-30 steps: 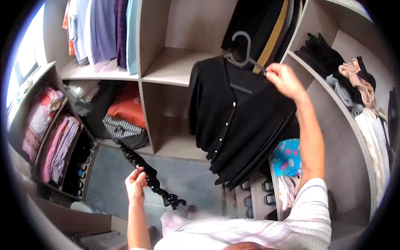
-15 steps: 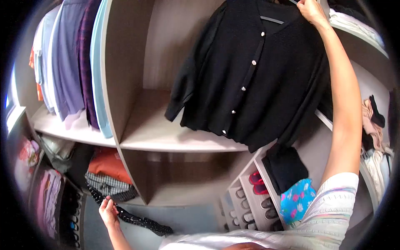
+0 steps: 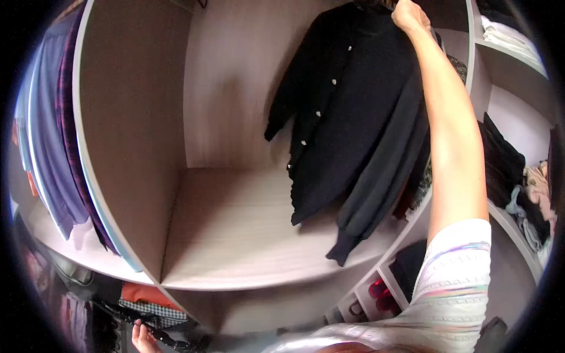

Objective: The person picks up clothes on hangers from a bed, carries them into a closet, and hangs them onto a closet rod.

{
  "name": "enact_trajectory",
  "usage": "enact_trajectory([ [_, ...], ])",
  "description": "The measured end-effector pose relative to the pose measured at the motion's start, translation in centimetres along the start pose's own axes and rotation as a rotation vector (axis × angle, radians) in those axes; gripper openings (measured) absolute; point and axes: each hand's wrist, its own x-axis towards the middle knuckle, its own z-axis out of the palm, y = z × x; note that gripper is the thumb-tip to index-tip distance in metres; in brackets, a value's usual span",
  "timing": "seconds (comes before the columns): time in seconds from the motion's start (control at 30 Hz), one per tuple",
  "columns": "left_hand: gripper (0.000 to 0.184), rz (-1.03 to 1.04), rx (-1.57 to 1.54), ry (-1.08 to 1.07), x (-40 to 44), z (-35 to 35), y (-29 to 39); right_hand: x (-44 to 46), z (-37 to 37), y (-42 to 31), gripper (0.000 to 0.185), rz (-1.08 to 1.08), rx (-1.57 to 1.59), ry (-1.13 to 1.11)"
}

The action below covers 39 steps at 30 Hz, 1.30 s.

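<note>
My right hand [image 3: 411, 16] is raised at the top, closed at the hanger of a black cardigan [image 3: 359, 112]. The hanger itself is mostly hidden now. The cardigan has a row of shiny buttons down its front and hangs turned partly sideways inside an open wardrobe compartment [image 3: 229, 235]. Low at the left, my left hand [image 3: 144, 338] pinches a dark piece of fabric with white specks [image 3: 170, 341]. Most of that fabric is in shadow or cut off by the frame's lower edge.
Shirts [image 3: 50, 141] hang in the left compartment beyond an upright divider [image 3: 126, 129]. Below them lie folded clothes, one orange [image 3: 147, 294]. Red shoes [image 3: 382, 294] stand on a lower right rack. Clothes are heaped on the right shelves [image 3: 538, 188].
My right hand has moved the cardigan into the compartment, turning it sideways. The view has tilted up and shifted, so my left hand and the specked fabric now sit lower in the picture.
</note>
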Motion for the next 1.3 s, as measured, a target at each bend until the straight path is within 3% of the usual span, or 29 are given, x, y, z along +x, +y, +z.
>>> enact_trajectory([
  [0.03, 0.031, -0.137, -0.076, 0.032, 0.2, 0.4, 0.1, 0.8, 1.7, 0.2, 0.022, -0.013, 0.001, 0.016],
  [0.07, 0.033, -0.646, -0.399, 0.155, 0.6, 0.7, 1.6, 1.5, 3.4, 0.4, 0.022, -0.022, 0.032, 0.098],
  [0.2, 0.033, -0.761, -0.555, 0.337, 0.6, 3.1, 3.4, 5.7, 8.2, 1.4, 0.021, -0.084, -0.048, 0.086],
  [0.23, 0.033, -0.849, -0.794, 0.377, 0.1, 2.5, -2.3, 6.5, 9.1, 1.5, 0.021, -0.087, -0.043, 0.096],
  [0.33, 0.033, -0.812, -0.522, 0.409, 0.8, 3.7, 3.4, 9.2, 10.7, 1.7, 0.023, -0.082, -0.042, 0.117],
  [0.57, 0.032, -0.836, -0.447, 0.434, 1.9, 4.6, 6.3, 12.1, 12.5, 0.4, 0.026, -0.071, 0.006, 0.120],
  [0.9, 0.032, -0.833, -0.412, 0.409, 3.1, 5.5, 6.6, 11.8, 13.2, -0.4, 0.028, -0.141, -0.066, 0.096],
  [1.13, 0.032, -0.795, -0.459, 0.347, 3.3, 3.7, 3.7, 7.2, 8.0, -2.3, 0.029, -0.124, -0.300, 0.140],
  [1.23, 0.032, -0.751, -0.451, 0.306, 2.6, 2.7, 2.4, 7.2, 8.1, -0.6, 0.029, -0.045, -0.160, 0.202],
  [1.3, 0.033, -0.602, -0.319, 0.252, 2.4, 2.0, 4.7, 8.4, 8.3, 1.3, 0.027, 0.028, -0.031, 0.141],
])
